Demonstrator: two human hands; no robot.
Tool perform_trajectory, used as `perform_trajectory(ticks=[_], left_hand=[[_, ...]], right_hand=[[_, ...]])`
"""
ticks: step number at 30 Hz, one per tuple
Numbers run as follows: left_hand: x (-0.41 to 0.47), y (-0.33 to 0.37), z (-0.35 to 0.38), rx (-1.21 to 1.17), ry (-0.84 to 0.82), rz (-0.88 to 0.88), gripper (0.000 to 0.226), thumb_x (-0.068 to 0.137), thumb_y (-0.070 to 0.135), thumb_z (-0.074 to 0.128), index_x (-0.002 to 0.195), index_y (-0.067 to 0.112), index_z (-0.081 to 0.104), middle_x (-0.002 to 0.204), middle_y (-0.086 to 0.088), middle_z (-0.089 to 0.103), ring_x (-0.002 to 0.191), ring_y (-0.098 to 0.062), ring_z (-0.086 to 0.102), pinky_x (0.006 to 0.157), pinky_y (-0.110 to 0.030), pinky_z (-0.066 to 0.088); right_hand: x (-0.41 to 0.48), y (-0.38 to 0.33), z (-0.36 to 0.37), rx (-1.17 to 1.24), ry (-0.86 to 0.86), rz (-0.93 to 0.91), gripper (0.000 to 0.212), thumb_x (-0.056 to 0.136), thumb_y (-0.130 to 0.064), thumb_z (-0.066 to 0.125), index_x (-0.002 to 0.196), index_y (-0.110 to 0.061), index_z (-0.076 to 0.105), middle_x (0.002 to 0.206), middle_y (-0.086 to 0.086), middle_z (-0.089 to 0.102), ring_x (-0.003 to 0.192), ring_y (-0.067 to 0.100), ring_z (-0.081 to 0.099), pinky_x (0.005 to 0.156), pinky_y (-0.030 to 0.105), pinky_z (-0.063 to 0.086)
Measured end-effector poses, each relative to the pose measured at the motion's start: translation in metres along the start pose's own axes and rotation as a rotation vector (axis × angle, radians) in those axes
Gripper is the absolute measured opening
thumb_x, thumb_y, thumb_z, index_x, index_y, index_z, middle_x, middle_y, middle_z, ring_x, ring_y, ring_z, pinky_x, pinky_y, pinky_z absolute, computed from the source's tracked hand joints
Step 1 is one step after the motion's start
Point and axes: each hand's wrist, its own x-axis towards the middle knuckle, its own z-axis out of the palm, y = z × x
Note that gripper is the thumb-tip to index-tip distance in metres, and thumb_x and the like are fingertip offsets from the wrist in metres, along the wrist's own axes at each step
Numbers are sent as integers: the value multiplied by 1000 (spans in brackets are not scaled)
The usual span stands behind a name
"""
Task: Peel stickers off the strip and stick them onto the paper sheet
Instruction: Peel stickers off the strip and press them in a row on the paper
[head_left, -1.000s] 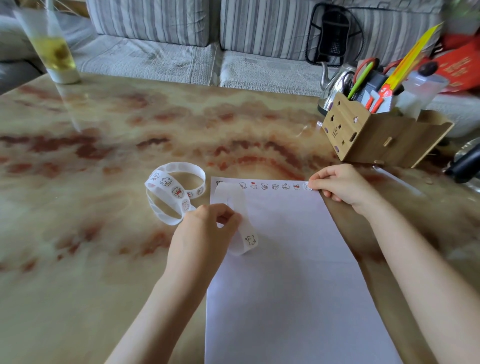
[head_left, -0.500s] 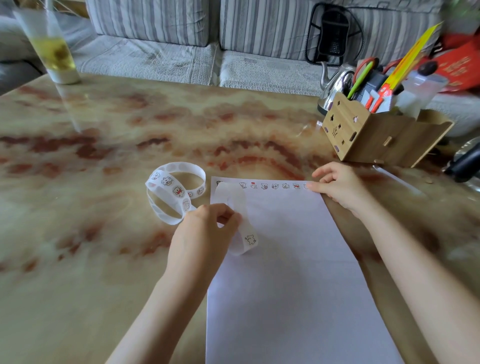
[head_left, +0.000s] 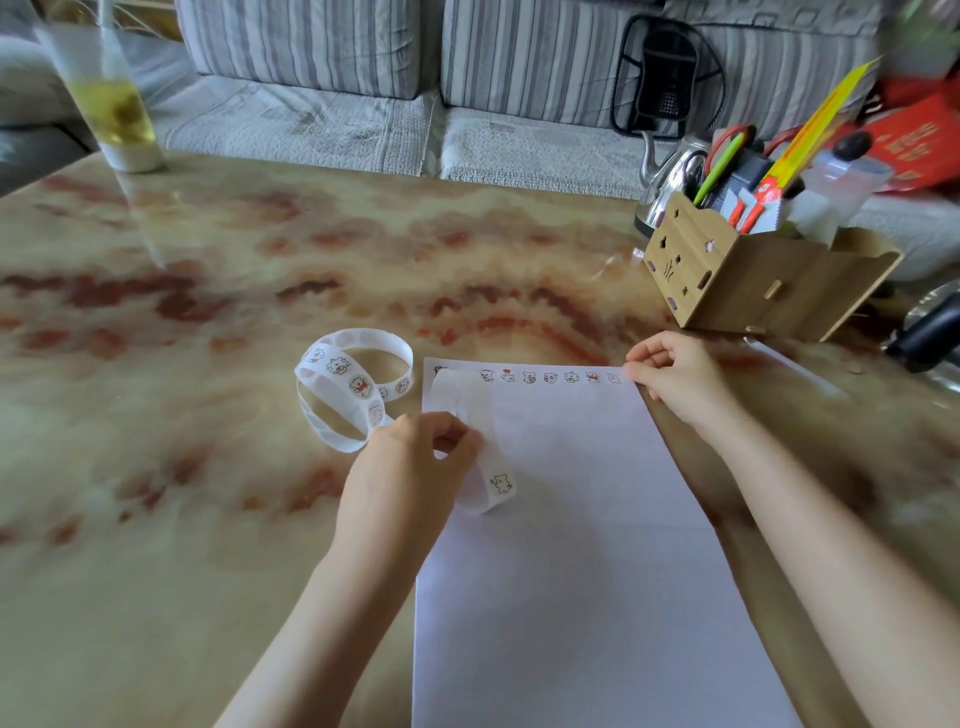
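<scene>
A white paper sheet (head_left: 571, 571) lies on the marble table, with a row of small cartoon stickers (head_left: 550, 376) along its top edge. The sticker strip (head_left: 353, 384) curls in loose loops left of the sheet. Its free end (head_left: 498, 483) bends over the sheet's upper left part and carries one sticker. My left hand (head_left: 405, 467) pinches the strip at the sheet's left edge. My right hand (head_left: 675, 374) rests at the sheet's top right corner, its fingertips touching the paper beside the last sticker in the row and holding nothing.
A wooden desk organizer (head_left: 753, 280) with pens and scissors stands just beyond my right hand, a metal kettle (head_left: 670, 171) behind it. A tall glass of yellow drink (head_left: 114, 104) stands at the far left corner. A striped sofa (head_left: 363, 78) runs along the table's far side.
My right hand's fingers lifted off the last sticker in the row and now sit at the paper's corner. My left hand keeps its hold on the strip and has barely moved.
</scene>
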Motion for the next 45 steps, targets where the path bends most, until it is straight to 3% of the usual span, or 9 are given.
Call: perform_trajectory(ticks=[4, 7, 12, 18, 25, 29, 34, 41, 45], left_hand=[[2, 1, -2, -100, 2, -6, 22, 87, 30, 61, 66, 31, 65, 61, 17, 63, 53, -1, 56, 46, -13, 35], [5, 5, -9, -214, 48, -21, 20, 88, 27, 62, 71, 20, 71, 48, 15, 58, 47, 3, 53, 45, -8, 35], [5, 8, -23, -343, 101, -26, 23, 90, 28, 58, 76, 15, 72, 48, 23, 58, 44, 4, 51, 45, -16, 35], [2, 13, -29, -392, 112, 7, 30, 92, 26, 55, 68, 15, 69, 49, 22, 59, 47, 5, 52, 44, -7, 32], [0, 17, -31, -500, -6, -34, 36, 93, 35, 51, 70, 16, 70, 61, 13, 68, 49, 3, 52, 44, -7, 32], [-2, 20, -32, -481, -52, -35, 23, 90, 24, 58, 75, 13, 71, 45, 20, 57, 38, 4, 46, 41, -5, 30], [-3, 20, -32, -463, -48, -20, 25, 91, 23, 58, 69, 17, 69, 43, 20, 54, 37, 3, 45, 42, -5, 30], [-4, 20, -33, -427, -40, -20, 27, 91, 25, 58, 66, 21, 68, 43, 20, 54, 36, 2, 44, 41, -5, 29], [-4, 19, -33, -408, -27, -28, 27, 91, 25, 58, 66, 20, 69, 43, 20, 54, 35, 3, 43, 40, -6, 28]], right_hand=[[-17, -23, 3, 92, 108, -99, 9, 89, -8, 60, 83, -15, 62, 74, -3, 59, 50, -2, 48, 56, 17, 38], [-54, -56, 16, 132, -103, -182, 10, 91, -18, 59, 83, -17, 65, 73, -3, 68, 57, 0, 54, 54, 12, 40], [-111, -92, 35, 196, -415, -266, 3, 87, -24, 67, 86, -22, 69, 81, 0, 73, 76, 15, 67, 71, 32, 50], [-121, -94, 42, 241, -325, -298, 13, 80, -10, 73, 84, -23, 71, 78, -4, 72, 76, 17, 65, 73, 41, 52], [-122, -88, 45, 389, -267, -286, 19, 80, -2, 71, 81, -21, 70, 73, -3, 71, 69, 13, 65, 56, 19, 49], [-122, -84, 47, 418, -246, -305, 17, 81, -1, 70, 80, -18, 71, 77, 1, 72, 69, 16, 65, 56, 19, 49], [-121, -83, 49, 420, -251, -310, 14, 82, -3, 71, 82, -16, 72, 78, 1, 73, 67, 12, 66, 61, 17, 50], [-122, -81, 50, 305, -225, -375, 11, 82, -9, 72, 83, -20, 71, 76, -4, 71, 68, 14, 66, 71, 31, 56], [-123, -82, 52, 192, -191, -452, 8, 83, -14, 71, 83, -21, 69, 80, -8, 68, 74, 14, 63, 70, 35, 52]])
